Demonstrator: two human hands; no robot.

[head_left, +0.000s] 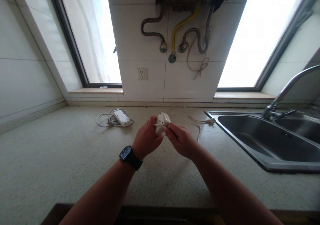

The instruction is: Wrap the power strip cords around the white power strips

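Both hands meet above the speckled tabletop (50,158), just in front of the steel sink (265,141) and a little to its left. The left hand (146,140), with a dark watch (128,156) on its wrist, is wrapped around the lower side of a small white charger block (163,121), its thumb and fingers closed on the block's body. The right hand (180,139) presses in from the other side, its fingertips pinched on the block's near edge and, as far as can be made out, on the thin pale cable (197,123) where it meets the block; the exact joint is hidden by the fingers. The block is tilted, one rounded corner pointing up and away from the person, and held clear of the tabletop. The cable trails from the hands toward the sink, loops across the tabletop and ends in a small white plug (211,120) lying just beside the sink's left rim. Well to the left of the sink, beyond the hands, a white power strip (121,117) rests on its coiled grey cord (105,120). On the tiled wall behind, a wall socket (142,74) sits above the power strip's side of the tabletop, and bent hoses, one of them yellow (183,23), hang from a dark unit higher up. A curved tap (287,88) rises over the sink's far right edge, and bright windows flank the tiled wall on either side.
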